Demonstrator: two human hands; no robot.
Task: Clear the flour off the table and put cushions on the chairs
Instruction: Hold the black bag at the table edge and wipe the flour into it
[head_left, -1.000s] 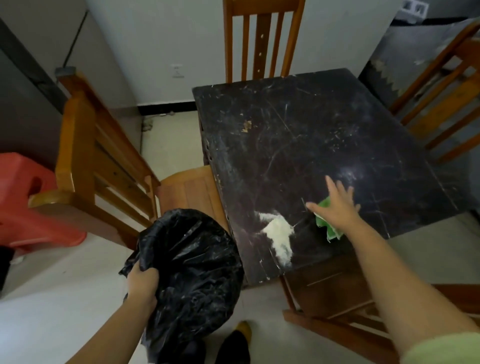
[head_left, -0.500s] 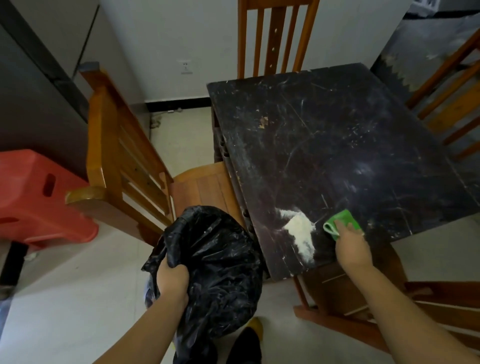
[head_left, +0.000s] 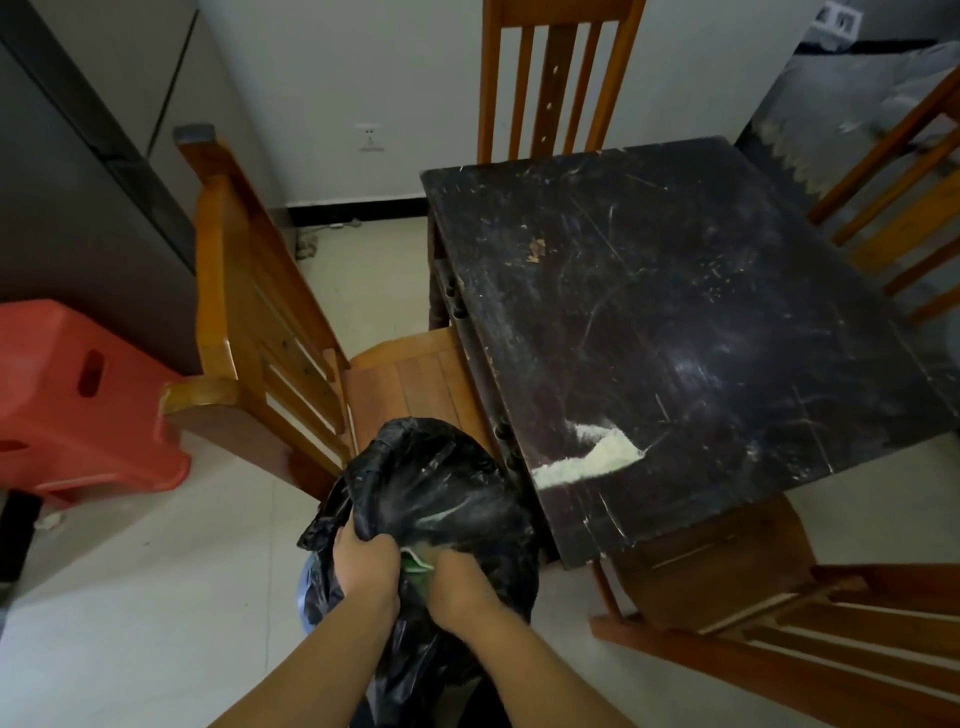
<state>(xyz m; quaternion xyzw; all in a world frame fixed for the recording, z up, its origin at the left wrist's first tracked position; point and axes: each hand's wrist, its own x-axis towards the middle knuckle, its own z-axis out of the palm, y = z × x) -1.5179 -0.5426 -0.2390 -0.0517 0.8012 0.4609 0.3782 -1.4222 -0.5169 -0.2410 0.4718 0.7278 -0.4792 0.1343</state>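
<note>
While the flour is still lying in a smeared ridge near the dark table's front-left corner, the right hand is no longer wiping; it is now down at the black rubbish bag, fingers curled round the green cloth. The left hand is still gripping the bag's rim. Sweeping looks unfinished, and no cushions are showing.

Black bag; green cloth; white flour on a scratched near-black table. At nine o'clock, red stool. Orange-brown chairs.
</note>
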